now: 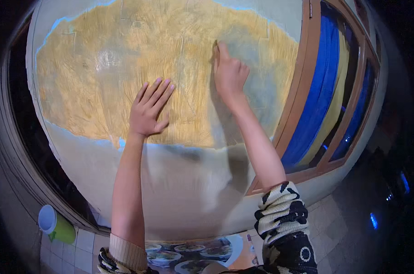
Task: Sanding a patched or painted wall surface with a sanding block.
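A large ragged-edged patch [90,85] of wrinkled, wet-looking yellowish paper covers much of the pale wall [179,191], with bluish-grey areas showing in it. My left hand [147,113] lies flat against the lower middle of this patch, fingers spread and pointing up. Higher and to the right, my right hand [231,72] is at the patch with its index finger extended upward and the other fingers curled. A small dark thing shows beside that fingertip; whether the hand grips it cannot be told. The right arm casts a shadow on the wall.
To the right is a brown-framed window [296,85] with blue cloth [316,92] behind the glass. A dark opening borders the wall at left. A green bucket [61,227] stands on the floor tiles at lower left. A printed sheet with food pictures [193,253] lies below the wall.
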Demonstrator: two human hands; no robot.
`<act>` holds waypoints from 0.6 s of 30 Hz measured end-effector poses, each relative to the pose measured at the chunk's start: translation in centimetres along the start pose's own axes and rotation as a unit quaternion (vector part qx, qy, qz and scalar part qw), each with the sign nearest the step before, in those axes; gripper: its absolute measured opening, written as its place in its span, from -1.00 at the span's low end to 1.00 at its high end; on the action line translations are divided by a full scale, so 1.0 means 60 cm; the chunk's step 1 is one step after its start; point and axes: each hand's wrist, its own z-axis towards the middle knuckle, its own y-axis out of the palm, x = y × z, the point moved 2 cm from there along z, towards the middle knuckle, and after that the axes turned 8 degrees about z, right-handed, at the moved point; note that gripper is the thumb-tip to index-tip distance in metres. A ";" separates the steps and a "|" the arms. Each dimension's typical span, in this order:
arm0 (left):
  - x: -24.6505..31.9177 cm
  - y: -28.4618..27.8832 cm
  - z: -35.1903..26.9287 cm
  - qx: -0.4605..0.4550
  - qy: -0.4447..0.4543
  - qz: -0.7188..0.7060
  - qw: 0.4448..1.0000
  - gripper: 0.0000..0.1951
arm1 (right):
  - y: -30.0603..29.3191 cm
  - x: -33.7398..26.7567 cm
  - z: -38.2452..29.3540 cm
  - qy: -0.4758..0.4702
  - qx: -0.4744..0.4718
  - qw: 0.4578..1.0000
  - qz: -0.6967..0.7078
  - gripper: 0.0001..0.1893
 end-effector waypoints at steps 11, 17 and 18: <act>0.000 -0.004 -0.002 -0.004 -0.005 0.009 1.000 -0.33 | -0.023 -0.029 -0.079 -0.047 -0.110 0.992 0.040 -0.91; 0.005 0.001 -0.003 0.005 -0.004 0.004 1.000 -0.32 | -0.027 0.000 -0.023 -0.010 -0.051 0.998 0.030 -0.93; 0.006 0.003 0.002 0.006 -0.003 -0.001 1.000 -0.30 | -0.023 0.004 0.004 -0.010 -0.051 0.998 0.027 -0.93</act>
